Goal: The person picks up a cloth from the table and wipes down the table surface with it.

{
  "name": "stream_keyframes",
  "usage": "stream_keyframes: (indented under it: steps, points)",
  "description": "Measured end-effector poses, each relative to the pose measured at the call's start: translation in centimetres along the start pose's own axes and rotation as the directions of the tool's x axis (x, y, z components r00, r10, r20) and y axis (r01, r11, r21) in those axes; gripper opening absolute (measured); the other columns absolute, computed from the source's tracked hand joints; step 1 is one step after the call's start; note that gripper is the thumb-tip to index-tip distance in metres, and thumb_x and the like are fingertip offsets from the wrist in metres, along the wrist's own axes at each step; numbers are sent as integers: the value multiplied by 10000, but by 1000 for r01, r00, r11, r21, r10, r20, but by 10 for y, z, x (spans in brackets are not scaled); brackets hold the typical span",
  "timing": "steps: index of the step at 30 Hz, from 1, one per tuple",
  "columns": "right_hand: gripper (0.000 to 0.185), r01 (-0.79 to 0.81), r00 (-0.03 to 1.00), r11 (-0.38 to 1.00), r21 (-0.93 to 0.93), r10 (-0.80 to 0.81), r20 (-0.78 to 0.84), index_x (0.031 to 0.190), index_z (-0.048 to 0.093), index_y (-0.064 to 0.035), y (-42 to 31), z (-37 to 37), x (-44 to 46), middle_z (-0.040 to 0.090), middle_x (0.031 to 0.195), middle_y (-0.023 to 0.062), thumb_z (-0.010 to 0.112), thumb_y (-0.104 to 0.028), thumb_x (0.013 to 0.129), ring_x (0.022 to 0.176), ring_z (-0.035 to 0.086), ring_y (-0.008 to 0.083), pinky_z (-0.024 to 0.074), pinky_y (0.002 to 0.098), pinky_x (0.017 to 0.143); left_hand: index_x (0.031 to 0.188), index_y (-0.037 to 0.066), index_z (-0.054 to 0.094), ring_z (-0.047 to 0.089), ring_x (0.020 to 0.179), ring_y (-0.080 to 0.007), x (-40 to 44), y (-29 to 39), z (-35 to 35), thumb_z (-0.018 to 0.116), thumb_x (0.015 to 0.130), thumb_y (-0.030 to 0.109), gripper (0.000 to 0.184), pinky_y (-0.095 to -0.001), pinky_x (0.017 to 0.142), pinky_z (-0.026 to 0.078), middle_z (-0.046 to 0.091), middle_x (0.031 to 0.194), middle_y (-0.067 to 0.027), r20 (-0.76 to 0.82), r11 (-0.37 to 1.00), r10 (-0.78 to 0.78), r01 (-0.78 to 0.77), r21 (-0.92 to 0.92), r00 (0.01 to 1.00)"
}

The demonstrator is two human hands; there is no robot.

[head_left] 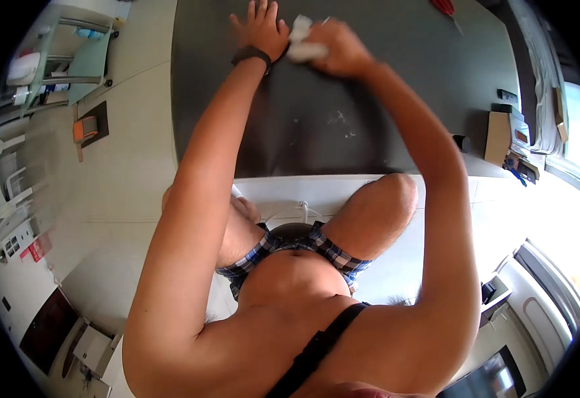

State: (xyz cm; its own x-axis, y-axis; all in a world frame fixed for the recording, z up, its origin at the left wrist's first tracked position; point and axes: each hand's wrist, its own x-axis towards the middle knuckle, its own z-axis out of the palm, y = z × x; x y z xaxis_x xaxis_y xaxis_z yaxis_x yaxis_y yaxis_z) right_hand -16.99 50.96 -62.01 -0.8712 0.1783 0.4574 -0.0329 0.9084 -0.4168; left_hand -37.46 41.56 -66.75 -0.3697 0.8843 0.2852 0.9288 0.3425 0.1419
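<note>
My left hand lies open on the dark tabletop, fingers stretched toward the far edge, with a black band around its wrist. Just to its right, my right hand is closed on a crumpled white cloth, pressed low at the table surface. Motion smears this hand and the cloth, so whether it is fabric or paper is hard to make out. White smudges mark the tabletop nearer to me.
Red-handled scissors lie at the far right of the table. Along the right edge stand a cardboard box, a small black item and a dark round object. A glass-shelved cart stands on the floor at left.
</note>
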Motion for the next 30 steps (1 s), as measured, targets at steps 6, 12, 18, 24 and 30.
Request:
stream_keyframes:
  steps: [6, 12, 18, 24, 30]
  points:
    - [241, 43, 973, 971, 237, -95, 211, 1024, 794, -189, -94, -12, -42, 694, 1252, 67, 814, -348, 845, 1172, 594, 319, 451, 462, 1005, 1522, 158, 511, 331, 1556, -283, -1, -2, 6, 501, 1024, 357, 536, -736, 1198, 204, 426, 1651, -62, -90, 997, 30, -23, 75, 995]
    - [204, 186, 959, 982, 5, -183, 217, 1132, 764, -202, -9, -31, -68, 664, 1306, 100, 722, -240, 935, 1203, 593, 345, 453, 501, 1072, 1528, 145, 506, 323, 1560, -284, -2, 3, -3, 485, 1030, 350, 539, -723, 1205, 194, 416, 1656, -66, -41, 997, -1, 4, 73, 999]
    - [260, -587, 810, 722, -367, 524, -265, 1180, 750, -162, 140, -92, -48, 634, 1335, 168, 638, -289, 983, 1194, 588, 389, 460, 492, 1077, 1556, 144, 476, 295, 1575, -288, -2, 2, -4, 472, 1044, 374, 561, -713, 1215, 176, 385, 1678, -71, 3, 995, 2, -3, 102, 1000]
    - [241, -470, 878, 801, -371, 381, -289, 1109, 774, -173, 154, -33, 22, 701, 1199, 124, 649, -319, 963, 1131, 612, 388, 479, 486, 1036, 1568, 115, 459, 271, 1584, -294, -2, 3, -5, 451, 1031, 484, 651, -722, 1221, 125, 386, 1679, -84, 4, 1000, -16, 16, 4, 1000]
    - [132, 43, 999, 998, -53, -42, 15, 987, 783, -188, 3, 2, 2, 710, 1184, 67, 752, -209, 861, 1054, 629, 348, 525, 449, 953, 1554, 100, 473, 282, 1577, -318, -2, 1, -2, 488, 1018, 454, 642, -727, 1217, 132, 383, 1676, -120, -27, 1000, 4, -5, -28, 1000]
